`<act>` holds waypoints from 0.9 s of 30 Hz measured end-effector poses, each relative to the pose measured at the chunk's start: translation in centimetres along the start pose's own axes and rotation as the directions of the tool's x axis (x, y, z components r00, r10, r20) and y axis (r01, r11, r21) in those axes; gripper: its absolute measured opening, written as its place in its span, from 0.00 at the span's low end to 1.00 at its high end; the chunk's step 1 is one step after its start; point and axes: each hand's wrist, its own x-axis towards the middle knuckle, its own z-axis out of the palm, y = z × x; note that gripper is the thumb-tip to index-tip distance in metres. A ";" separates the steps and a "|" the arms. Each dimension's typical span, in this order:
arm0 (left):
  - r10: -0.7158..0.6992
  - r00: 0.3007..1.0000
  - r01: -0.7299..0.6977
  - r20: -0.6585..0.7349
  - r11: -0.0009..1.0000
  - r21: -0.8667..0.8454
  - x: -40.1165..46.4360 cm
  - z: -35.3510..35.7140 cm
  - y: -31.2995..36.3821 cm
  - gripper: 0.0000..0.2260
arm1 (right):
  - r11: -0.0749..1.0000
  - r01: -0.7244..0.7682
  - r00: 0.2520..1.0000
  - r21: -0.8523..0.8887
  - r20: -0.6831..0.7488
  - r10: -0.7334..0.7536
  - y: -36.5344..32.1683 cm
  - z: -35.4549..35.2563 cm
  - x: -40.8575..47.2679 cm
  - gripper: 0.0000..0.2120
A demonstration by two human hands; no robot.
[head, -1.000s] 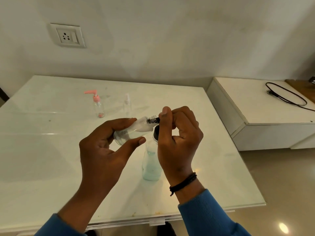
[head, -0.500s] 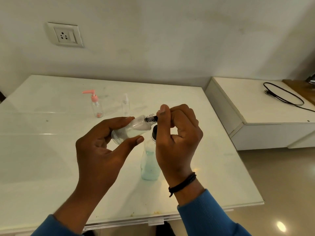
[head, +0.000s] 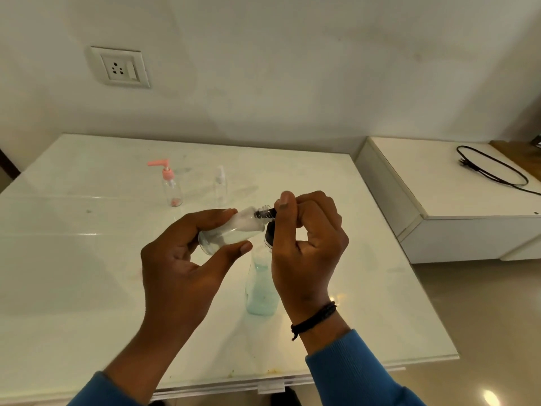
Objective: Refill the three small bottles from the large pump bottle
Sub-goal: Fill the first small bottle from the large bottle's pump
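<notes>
My left hand (head: pixel 181 265) grips a small clear bottle (head: pixel 231 231), tilted on its side with its threaded neck pointing right. My right hand (head: pixel 307 247) pinches the dark cap (head: pixel 270 213) at that neck between thumb and fingers. Right behind my right hand the large bottle (head: pixel 260 288) with pale blue-green liquid stands on the table; its dark top is partly hidden. Further back stand a small bottle with a pink pump (head: pixel 171 186) and a small clear spray bottle (head: pixel 220 186).
The white glossy table (head: pixel 87 259) reaches the wall. To its right stands a lower white cabinet (head: pixel 439 186) with a black cable (head: pixel 491 168) on it. A wall socket (head: pixel 120 67) sits above the table's left side.
Both hands stay together on the small bottle and its cap; more of the bottle's threaded neck now shows beside the cap. The view has shifted slightly.
</notes>
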 end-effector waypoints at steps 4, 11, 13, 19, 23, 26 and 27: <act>-0.008 1.000 0.008 -0.003 1.000 -0.010 0.1 0.0 0.2 0.19 | 0.999 0.026 1.000 -0.024 0.008 -0.026 -0.4 -0.1 0.7 0.17; -0.010 1.000 0.010 -0.009 1.000 0.010 0.0 0.0 0.1 0.18 | 1.000 0.009 1.000 -0.010 0.007 -0.009 -0.1 0.0 0.2 0.17; -0.017 1.000 0.017 -0.011 1.000 -0.005 0.0 0.0 0.1 0.19 | 1.000 0.019 1.000 -0.024 0.013 -0.019 -0.4 0.0 0.6 0.17; -0.008 1.000 0.008 0.000 1.000 0.021 0.1 0.0 0.1 0.19 | 1.000 0.000 1.000 -0.006 0.012 0.000 -0.1 -0.1 0.3 0.17; -0.013 1.000 0.014 -0.008 1.000 0.016 0.0 0.0 0.1 0.19 | 1.000 0.003 1.000 -0.014 0.013 -0.003 -0.2 0.1 0.3 0.18; 0.000 1.000 0.000 0.000 1.000 0.019 0.0 -0.1 0.3 0.18 | 0.999 0.031 1.000 -0.038 0.007 -0.031 -0.4 -0.1 0.8 0.18; 0.005 1.000 -0.005 0.006 1.000 0.023 0.1 0.0 0.3 0.18 | 0.999 0.032 0.999 -0.040 0.003 -0.032 -0.4 -0.1 0.8 0.17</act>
